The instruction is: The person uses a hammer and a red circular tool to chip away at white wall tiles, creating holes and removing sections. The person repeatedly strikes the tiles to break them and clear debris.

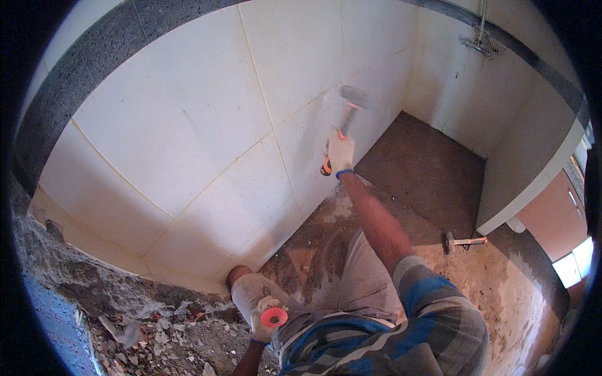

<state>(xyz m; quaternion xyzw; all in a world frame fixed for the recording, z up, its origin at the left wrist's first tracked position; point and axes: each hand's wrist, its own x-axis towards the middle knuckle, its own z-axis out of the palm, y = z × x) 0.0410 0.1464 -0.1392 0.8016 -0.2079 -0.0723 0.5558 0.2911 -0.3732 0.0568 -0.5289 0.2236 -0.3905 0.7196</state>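
My right hand (341, 153), in a pale work glove with a blue cuff, is closed round the orange-and-black handle of a hammer (348, 119). The hammer's blocky grey head points up beside the white tiled wall (207, 125); whether it touches the wall I cannot tell. Low by my left thigh, my left hand (258, 326), gloved too, is closed on a chisel with a round red hand guard (274, 318). That guard faces up and hides most of the fingers and the chisel's shank.
Broken rubble (194, 344) lies at the lower left under a rough, chipped wall edge (81, 269). A second hammer (465, 241) rests on the dusty floor to the right. Further right stand a pale partition (527, 156) and a brown cabinet (555, 213). A pipe fitting (480, 44) juts from the back wall.
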